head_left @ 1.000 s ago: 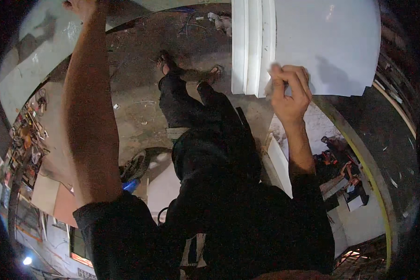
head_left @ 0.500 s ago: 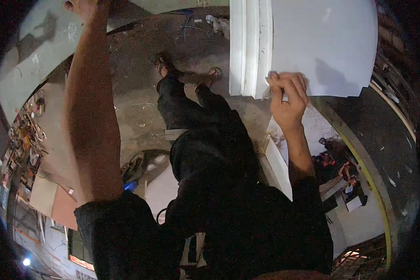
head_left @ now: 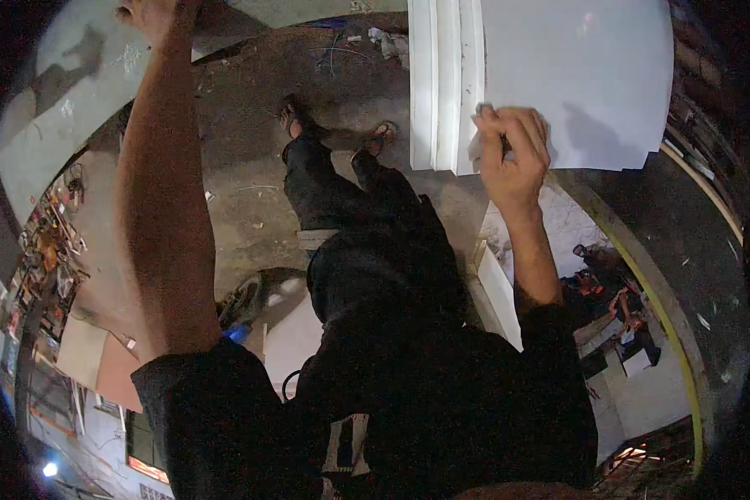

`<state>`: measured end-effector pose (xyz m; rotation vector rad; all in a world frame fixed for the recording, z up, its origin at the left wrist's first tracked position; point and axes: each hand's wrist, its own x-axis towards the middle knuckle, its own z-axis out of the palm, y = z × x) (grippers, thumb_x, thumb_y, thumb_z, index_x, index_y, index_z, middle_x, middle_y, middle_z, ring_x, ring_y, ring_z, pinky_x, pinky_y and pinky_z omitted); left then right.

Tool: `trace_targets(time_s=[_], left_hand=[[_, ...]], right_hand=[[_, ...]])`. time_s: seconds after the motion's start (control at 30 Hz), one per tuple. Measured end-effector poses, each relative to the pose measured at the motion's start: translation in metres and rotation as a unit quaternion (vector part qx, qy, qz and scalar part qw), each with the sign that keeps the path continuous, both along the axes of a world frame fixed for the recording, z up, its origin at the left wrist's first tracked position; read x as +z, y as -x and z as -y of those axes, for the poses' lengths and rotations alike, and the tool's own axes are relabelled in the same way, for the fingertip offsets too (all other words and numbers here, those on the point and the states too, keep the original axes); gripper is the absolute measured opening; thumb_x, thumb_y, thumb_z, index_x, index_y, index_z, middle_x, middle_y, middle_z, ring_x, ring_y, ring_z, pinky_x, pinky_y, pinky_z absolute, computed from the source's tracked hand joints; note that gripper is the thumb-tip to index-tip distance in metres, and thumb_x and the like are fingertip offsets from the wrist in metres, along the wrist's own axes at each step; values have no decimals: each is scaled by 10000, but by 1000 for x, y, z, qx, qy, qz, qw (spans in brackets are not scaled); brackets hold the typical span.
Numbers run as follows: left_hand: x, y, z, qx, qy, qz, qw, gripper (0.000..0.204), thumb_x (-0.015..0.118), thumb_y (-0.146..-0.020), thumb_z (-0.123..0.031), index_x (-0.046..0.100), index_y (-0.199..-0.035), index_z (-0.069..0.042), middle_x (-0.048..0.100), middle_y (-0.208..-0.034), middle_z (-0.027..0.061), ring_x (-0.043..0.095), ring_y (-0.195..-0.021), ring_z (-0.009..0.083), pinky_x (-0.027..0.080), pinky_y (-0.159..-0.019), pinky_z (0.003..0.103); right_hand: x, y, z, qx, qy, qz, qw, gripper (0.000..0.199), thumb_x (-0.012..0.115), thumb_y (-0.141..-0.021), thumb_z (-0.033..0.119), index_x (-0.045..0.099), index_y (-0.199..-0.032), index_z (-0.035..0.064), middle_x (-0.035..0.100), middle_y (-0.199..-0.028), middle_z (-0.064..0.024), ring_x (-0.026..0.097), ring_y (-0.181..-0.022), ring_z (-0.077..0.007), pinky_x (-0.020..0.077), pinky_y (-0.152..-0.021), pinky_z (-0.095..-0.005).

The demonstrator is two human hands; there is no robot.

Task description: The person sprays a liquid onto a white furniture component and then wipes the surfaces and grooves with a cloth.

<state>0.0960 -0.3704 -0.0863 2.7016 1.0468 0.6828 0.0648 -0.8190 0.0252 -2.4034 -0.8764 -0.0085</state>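
- Nearest to my camera I see the black shirt (head_left: 442, 400) of the person; both forearms rise from it toward the top of the picture.
- The right hand (head_left: 512, 154) is at the upper middle right. Its fingers (head_left: 527, 133) are curled narrow around a small dark tool that I cannot identify, and the hand presses on the edge of the white panel (head_left: 575, 75).
- The white panel is flat, plain and smooth, with a soft shadow of the hand on it. It fills the upper right part of the view.
- On its left side there is a white moulded frame (head_left: 446, 83) with several parallel ridges. The long axis of this frame runs from the top edge down, almost vertical in the picture, and its lower end stops just beside the right hand.
- The left hand (head_left: 154, 15) is at the top left, on a pale grey surface (head_left: 75, 100). It is cut by the rim, so I cannot tell how its fingers stand.
- Further away, below, I see the black trousers (head_left: 333, 192) and two feet in sandals (head_left: 296, 117) on a dirty concrete floor (head_left: 242, 167).
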Motion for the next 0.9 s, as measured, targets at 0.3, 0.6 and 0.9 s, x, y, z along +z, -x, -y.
trace_targets(time_s=[0.3,0.6,0.9], left_hand=[[-19,5,-18,19,-41,35,998,470,505,-1007,-455,562,-1321,-110,532,-1380,160,450,-1320,384,313,-1110,497],[-8,3,-7,-5,-2,19,1000,496,507,-1008,-459,547,-1353,-105,507,-1419,179,427,-1340,386,284,-1132,509],[4,-1,3,3,37,1,999,455,489,-1012,-436,564,-1321,-111,524,-1386,171,446,-1318,383,298,-1116,512]], right_hand=[[5,55,43,17,7,-94,995,62,705,-841,-10,704,-860,50,646,-822,-80,616,-779,-273,456,-749,-399],[3,34,34,-6,-7,-2,1000,154,777,-788,12,747,-932,60,672,-853,-48,635,-826,-236,455,-789,-382],[-3,-15,-15,-12,20,50,998,94,768,-797,18,709,-859,58,680,-852,-48,634,-835,-242,439,-813,-375]])
